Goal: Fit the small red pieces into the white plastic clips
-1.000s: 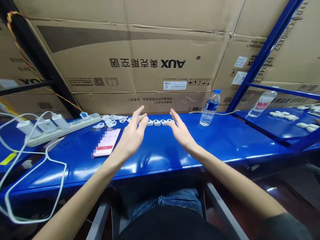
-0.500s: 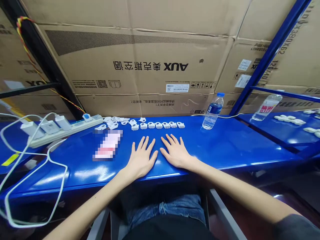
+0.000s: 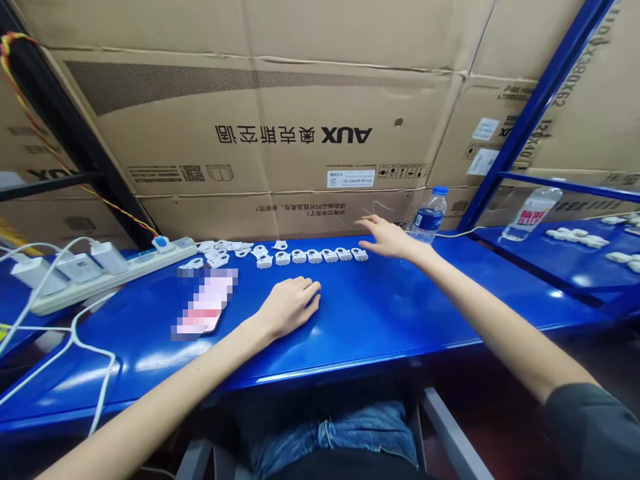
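Several small white plastic pieces, each with a loop at one end, stand in a row (image 3: 314,256) on the blue table. More of the same kind lie in a loose heap (image 3: 217,253) at the row's left. My right hand (image 3: 387,237) is raised above the table just past the row's right end, fingers stretched and apart, holding nothing. Behind its wrist a water bottle (image 3: 430,217) with a blue cap is partly hidden. My left hand (image 3: 290,307) rests on the table in front of the row, fingers loosely bent, thumb a little apart, with nothing visible in it.
A pixelated phone-like flat object (image 3: 207,303) lies left of my left hand. Beyond it are a power strip (image 3: 135,270) with chargers and white cables (image 3: 75,330). Cardboard (image 3: 300,87) walls the back. Another bottle (image 3: 533,213) and white pieces (image 3: 577,237) are on the right-hand table.
My right hand has lifted off the table and moved forward and right, in front of the bottle. My left hand has gone from flat and spread to loosely bent. The view has shifted slightly.
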Demonstrator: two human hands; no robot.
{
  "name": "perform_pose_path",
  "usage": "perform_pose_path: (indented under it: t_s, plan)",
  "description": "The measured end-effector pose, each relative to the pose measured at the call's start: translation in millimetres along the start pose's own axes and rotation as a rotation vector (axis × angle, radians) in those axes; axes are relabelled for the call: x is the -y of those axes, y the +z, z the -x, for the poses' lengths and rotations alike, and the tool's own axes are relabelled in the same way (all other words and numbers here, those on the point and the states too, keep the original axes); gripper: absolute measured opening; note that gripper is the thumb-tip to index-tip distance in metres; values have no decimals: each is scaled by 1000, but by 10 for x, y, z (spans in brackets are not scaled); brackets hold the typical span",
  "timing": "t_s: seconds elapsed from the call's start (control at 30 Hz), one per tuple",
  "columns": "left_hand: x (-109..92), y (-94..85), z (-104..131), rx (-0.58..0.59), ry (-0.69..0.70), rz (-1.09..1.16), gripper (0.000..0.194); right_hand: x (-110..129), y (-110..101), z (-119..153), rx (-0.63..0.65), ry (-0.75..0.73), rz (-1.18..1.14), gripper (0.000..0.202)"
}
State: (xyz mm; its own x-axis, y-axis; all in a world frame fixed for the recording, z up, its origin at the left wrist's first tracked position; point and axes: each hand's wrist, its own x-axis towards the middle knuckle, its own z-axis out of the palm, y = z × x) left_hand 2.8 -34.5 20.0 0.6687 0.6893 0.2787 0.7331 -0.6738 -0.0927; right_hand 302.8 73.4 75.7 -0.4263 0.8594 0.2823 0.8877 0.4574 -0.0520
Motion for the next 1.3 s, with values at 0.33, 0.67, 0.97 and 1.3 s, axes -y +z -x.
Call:
perform_pose_path:
  t_s: [0.33, 0.67, 0.97, 1.3]
  plan:
    - [138, 178, -139, -46, 21, 274, 22, -455, 236, -43, 195, 3, -110, 34]
    - [126, 180, -75, -82, -73, 460, 19, -396, 549, 59, 6, 7, -162, 15]
    - [250, 261, -163, -268, -389, 786, 15, 533, 561, 165, -313, -177, -216, 16]
    - [271, 251, -176, -297, -467, 808, 17, 948, 658, 325, -304, -288, -138, 20]
